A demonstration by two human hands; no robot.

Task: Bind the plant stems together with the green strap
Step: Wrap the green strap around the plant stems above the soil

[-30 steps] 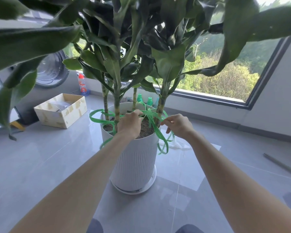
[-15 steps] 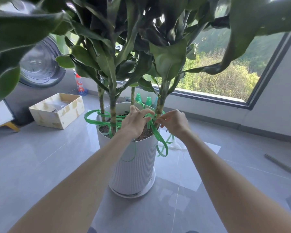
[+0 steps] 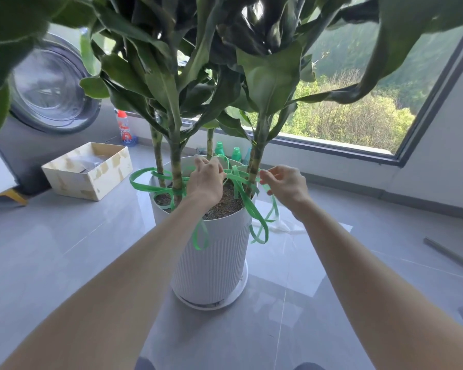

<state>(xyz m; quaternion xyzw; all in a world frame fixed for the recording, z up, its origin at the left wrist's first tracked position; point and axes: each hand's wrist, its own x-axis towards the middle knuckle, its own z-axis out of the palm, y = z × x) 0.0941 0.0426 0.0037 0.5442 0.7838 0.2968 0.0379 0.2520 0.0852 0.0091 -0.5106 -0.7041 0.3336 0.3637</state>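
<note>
A tall plant with several striped green stems [image 3: 176, 166] grows from soil in a ribbed white pot [image 3: 214, 263]. A flat green strap [image 3: 142, 182] loops around the stems at rim height, bulges out to the left, and hangs in loose coils over the pot's right side. My left hand [image 3: 205, 181] is over the soil between the stems, fingers curled round the strap. My right hand [image 3: 285, 186] is just right of the right-hand stem [image 3: 255, 161] and pinches a strand of the strap between thumb and fingertips.
An open cardboard box [image 3: 88, 170] sits on the grey tiled floor to the left, beside a washing machine door [image 3: 51, 86]. A red-capped bottle [image 3: 123, 128] and green bottles [image 3: 219, 148] stand by the window wall. A grey bar [image 3: 449, 256] lies on the floor at right.
Both hands rose slightly along the stems. My right hand drew away from the left, to the right of the right-hand stem, taking a strand of strap with it.
</note>
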